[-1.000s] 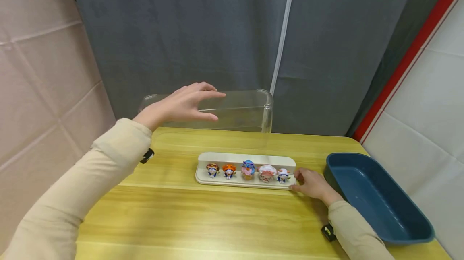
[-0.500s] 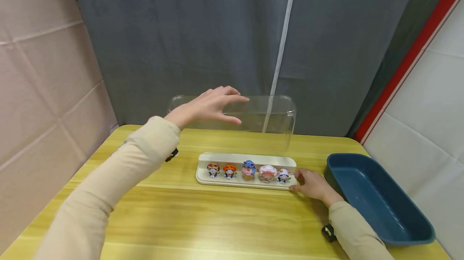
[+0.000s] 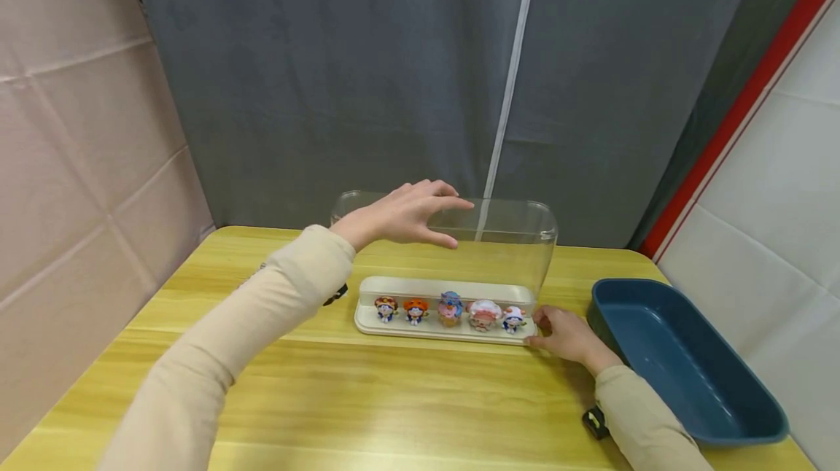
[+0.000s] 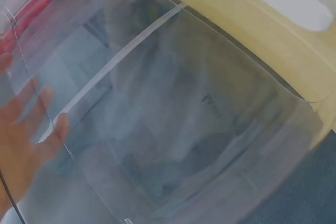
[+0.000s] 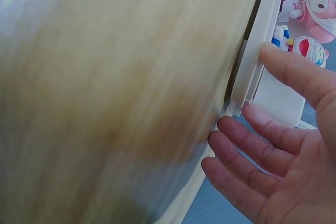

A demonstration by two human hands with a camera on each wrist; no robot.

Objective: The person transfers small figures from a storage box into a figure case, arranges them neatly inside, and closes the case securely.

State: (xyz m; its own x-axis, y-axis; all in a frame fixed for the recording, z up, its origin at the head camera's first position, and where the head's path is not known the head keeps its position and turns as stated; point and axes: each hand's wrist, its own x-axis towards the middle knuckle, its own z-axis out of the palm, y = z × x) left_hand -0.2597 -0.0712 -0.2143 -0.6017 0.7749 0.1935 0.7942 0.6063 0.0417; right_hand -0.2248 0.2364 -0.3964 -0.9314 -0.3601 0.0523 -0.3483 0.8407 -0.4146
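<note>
My left hand (image 3: 410, 214) grips a clear plastic cover (image 3: 508, 227) across its top, thumb in front. The cover hangs just above and behind a long cream display base (image 3: 446, 287); its lower part overlaps the base in the head view, so I cannot tell whether they touch. A row of several small figurines (image 3: 449, 308) stands on the base, wearing colourful hats. My right hand (image 3: 567, 332) holds the base's right end, thumb at the front edge. In the right wrist view, the thumb and index finger touch the base (image 5: 257, 61); the other fingers are loosely bent.
A dark blue plastic bin (image 3: 682, 354) stands at the right of the wooden table (image 3: 367, 398), close to my right hand and forearm. A grey curtain (image 3: 328, 77) hangs behind the table's back edge. White sheets flank both sides.
My left hand has carried the clear cover rightward and down, from the back left to over the base. My right hand and the base stay in place.
</note>
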